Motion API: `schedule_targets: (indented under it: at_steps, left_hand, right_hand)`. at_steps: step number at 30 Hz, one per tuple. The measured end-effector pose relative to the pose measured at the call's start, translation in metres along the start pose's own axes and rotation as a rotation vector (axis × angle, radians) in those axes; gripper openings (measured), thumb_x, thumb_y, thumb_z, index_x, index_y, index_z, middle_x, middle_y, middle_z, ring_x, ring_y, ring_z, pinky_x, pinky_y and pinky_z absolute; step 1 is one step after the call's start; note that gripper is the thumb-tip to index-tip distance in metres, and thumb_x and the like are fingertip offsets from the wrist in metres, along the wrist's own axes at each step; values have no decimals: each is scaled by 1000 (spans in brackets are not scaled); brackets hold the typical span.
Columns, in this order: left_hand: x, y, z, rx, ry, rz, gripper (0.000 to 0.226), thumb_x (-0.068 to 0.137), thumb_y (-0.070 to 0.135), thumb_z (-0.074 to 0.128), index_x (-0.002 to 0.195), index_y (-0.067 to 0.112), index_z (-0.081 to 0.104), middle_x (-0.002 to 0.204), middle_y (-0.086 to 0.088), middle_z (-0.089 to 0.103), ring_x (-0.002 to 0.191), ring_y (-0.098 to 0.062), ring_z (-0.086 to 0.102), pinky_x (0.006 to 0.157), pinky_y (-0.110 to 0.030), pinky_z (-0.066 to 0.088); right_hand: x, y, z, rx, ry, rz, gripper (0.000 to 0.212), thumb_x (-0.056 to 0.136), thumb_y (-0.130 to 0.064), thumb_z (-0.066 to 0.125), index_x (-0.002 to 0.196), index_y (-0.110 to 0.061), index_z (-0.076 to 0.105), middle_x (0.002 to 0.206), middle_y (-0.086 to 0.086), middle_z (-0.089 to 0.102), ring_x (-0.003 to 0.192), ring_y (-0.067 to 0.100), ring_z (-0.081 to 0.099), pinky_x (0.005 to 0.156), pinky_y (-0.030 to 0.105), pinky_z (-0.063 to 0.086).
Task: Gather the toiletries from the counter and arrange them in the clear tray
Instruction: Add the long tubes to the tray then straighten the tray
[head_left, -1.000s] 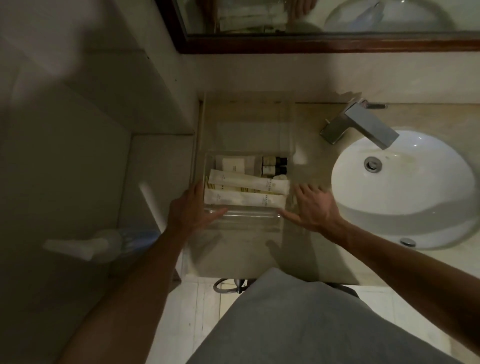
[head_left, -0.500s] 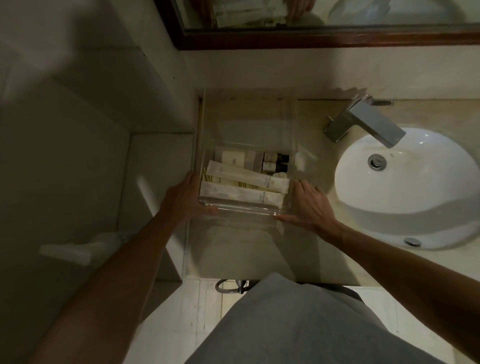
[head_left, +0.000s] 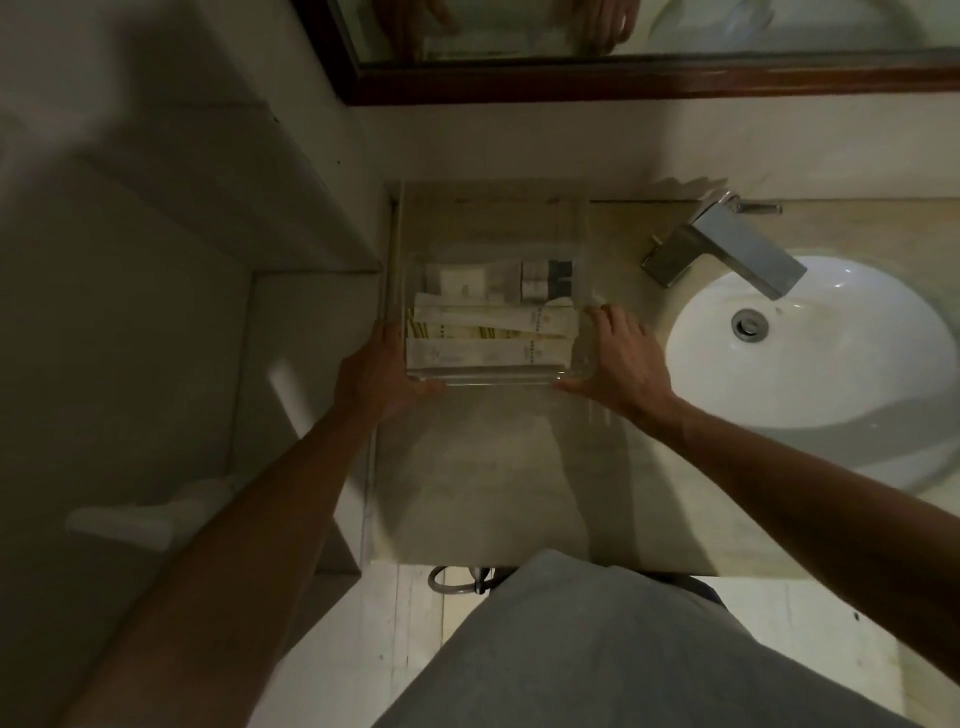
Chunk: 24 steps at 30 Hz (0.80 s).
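A clear tray (head_left: 493, 375) sits on the beige counter (head_left: 483, 467) against the left wall. Inside lie two long white packets (head_left: 488, 354), a yellowish striped item (head_left: 447, 329) between them, a small white box (head_left: 457, 280) and two small dark-capped bottles (head_left: 545, 280). My left hand (head_left: 376, 371) grips the tray's left front corner. My right hand (head_left: 618, 358) grips its right side, thumb along the front edge.
A white oval sink (head_left: 810, 343) with a chrome faucet (head_left: 727, 249) lies to the right of the tray. A dark-framed mirror (head_left: 623, 78) hangs above the counter. A white fixture (head_left: 150, 514) sticks out of the left wall below the counter's level.
Both hands have closed in on the tray's sides and pushed it back along the counter toward the rear wall.
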<state>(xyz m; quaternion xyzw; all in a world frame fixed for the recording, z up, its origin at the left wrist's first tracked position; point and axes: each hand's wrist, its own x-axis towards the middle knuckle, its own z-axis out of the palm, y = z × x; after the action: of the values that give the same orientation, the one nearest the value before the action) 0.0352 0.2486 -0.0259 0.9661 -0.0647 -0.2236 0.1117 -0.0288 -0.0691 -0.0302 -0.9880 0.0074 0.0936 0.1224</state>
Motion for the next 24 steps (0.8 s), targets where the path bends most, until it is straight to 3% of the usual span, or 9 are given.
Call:
schedule_targets:
  at_steps: [2,5,8,12,18,24]
  left_hand:
    - [-1,0,2,48,94,38,110,54,73,76,137,16,32,136,-12,44,112,-32,56,83,-46,54]
    - [0,-1,4,187,183,239,93,65,63,76,135,14,39,132,-14,48,106,-33,58,80,-44,54]
    - [5,-4,2,259,204,398,70,77,54,71,130,15,47,127,-10,52,95,-31,61,71,-40,54]
    - [18,-4,0,375,234,526,51,86,41,66,127,13,54,124,-11,55,98,-30,59,67,-39,55]
    - [40,10,-20,423,249,551,67,77,38,72,132,11,45,126,-13,50,106,-32,52,79,-43,50]
    - [63,28,-36,398,269,467,70,76,30,72,136,14,40,127,-12,45,109,-31,50,79,-43,48]
  right_hand:
    - [-8,-5,5,-125,40,-124,94,75,-64,73,148,-18,34,143,12,44,122,29,45,101,47,44]
    - [-11,-4,13,-248,-1,-259,80,85,-54,67,149,-19,35,146,9,41,121,28,44,96,44,45]
    - [-8,-3,16,-231,-29,-248,76,89,-53,62,150,-20,32,146,7,40,121,28,43,97,44,45]
    - [6,-4,13,-208,-4,-205,73,94,-54,54,153,-20,28,150,9,37,127,32,40,106,49,39]
    - [37,5,0,-237,7,-157,89,85,-68,56,155,-30,17,155,13,27,136,37,30,114,53,25]
    - [71,1,-13,-167,50,-94,95,79,-63,64,155,-26,20,159,13,24,138,38,27,116,56,24]
